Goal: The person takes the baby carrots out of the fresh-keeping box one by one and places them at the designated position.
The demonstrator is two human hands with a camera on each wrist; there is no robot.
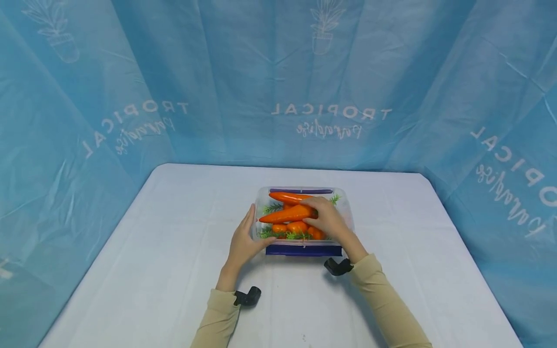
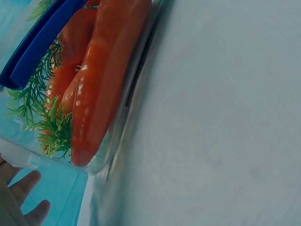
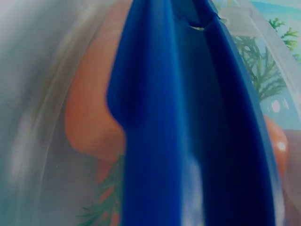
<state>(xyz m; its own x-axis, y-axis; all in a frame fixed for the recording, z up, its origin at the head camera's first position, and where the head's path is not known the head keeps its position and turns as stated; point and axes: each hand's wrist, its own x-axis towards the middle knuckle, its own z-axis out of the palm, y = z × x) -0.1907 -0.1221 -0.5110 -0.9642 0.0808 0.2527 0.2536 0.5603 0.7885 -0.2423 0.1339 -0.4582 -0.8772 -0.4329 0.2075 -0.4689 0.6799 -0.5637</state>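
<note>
A clear plastic food container (image 1: pixel 347 205) with dark blue clip flaps (image 1: pixel 303 250) stands on the table, filled with orange carrots and green sprigs. My right hand (image 1: pixel 329 218) reaches over its right side and grips the thick end of a long carrot (image 1: pixel 285 215) between thumb and fingers. Behind it lies another long carrot (image 1: pixel 283 197), its right end partly covered by the fingers. At the container's left wall, my left hand (image 1: pixel 243 244) rests with straight fingers, the thumb at the near corner. In the right wrist view the blue flap (image 3: pixel 153 141) hides the right hand.
Short, stubby carrots (image 1: pixel 298 227) and green sprigs (image 1: pixel 271 208) lie in the container around the long ones. A white cloth covers the table (image 1: pixel 174 232). Blue printed curtains (image 1: pixel 261 82) hang behind and along both sides.
</note>
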